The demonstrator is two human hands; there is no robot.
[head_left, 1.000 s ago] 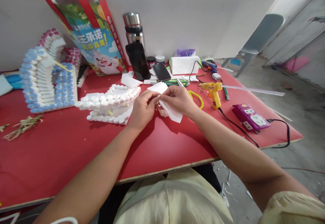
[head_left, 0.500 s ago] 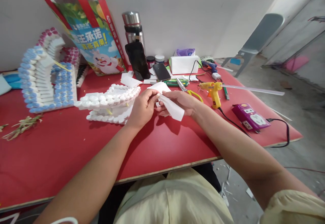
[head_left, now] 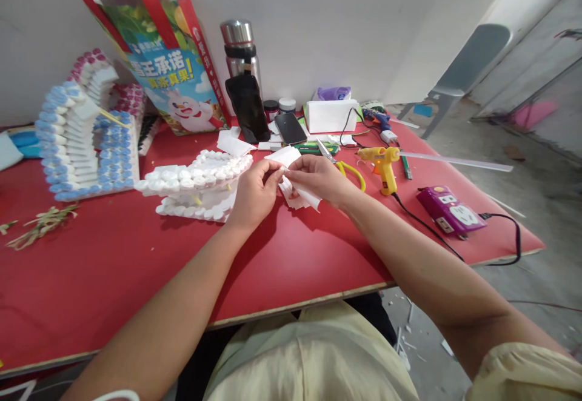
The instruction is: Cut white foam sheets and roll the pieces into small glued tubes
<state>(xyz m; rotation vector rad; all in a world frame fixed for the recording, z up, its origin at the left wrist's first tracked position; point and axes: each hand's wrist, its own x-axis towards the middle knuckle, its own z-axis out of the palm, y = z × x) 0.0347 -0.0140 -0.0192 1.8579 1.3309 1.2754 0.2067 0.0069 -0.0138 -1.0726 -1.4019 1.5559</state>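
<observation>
Above the red table, my left hand (head_left: 257,194) and my right hand (head_left: 319,178) meet at the fingertips. Both are closed in a pinch on a thin white sheet of paper (head_left: 311,198), which looks like tissue and hangs below my right fingers. More white paper (head_left: 285,155) shows just behind the fingers. Left of my left hand stands a white model (head_left: 195,177) built of rounded white pieces in two tiers, with short yellow sticks between them. Scissors with yellow handles (head_left: 351,174) lie right of my right hand.
On the red table (head_left: 136,280) a yellow glue gun (head_left: 382,168) and a purple socket box (head_left: 450,210) sit at right. Behind are phones (head_left: 291,128), a steel flask (head_left: 240,56) and a tissue pack (head_left: 331,116). A blue-and-white model (head_left: 73,140) and shopping bag (head_left: 177,68) stand at left.
My right hand has turned over, its fingers now pinching from above beside my left fingertips. The white paper flap that stuck out to the right now hangs lower, partly behind my right hand.
</observation>
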